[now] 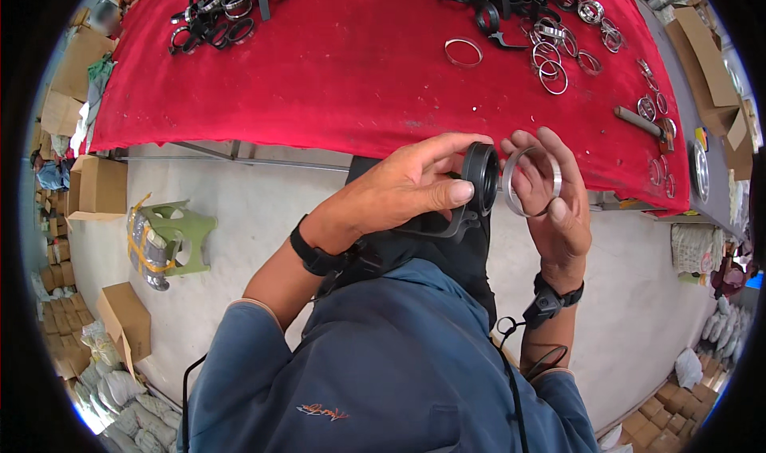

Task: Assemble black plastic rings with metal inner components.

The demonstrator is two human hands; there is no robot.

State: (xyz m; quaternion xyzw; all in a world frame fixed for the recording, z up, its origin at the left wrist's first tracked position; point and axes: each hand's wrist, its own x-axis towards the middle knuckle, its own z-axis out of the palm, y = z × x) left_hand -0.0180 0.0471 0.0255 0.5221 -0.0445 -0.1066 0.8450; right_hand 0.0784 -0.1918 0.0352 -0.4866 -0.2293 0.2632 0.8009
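My left hand (391,183) grips a black ring-shaped bracket (480,178) between thumb and fingers, with a curved arm hanging below the ring. Beside it, my right hand (568,233) holds a thin silver metal ring (557,183) upright in its fingers. The two rings face each other, a small gap apart, just in front of the table's near edge and above my lap. Part of the bracket is hidden behind my left thumb.
A red cloth (319,78) covers the table. Black and silver rings lie piled at the far left (235,7) and far right. A hammer (638,121) rests at the right edge. On the floor at left stand a green stool (195,241) and cardboard boxes (102,188).
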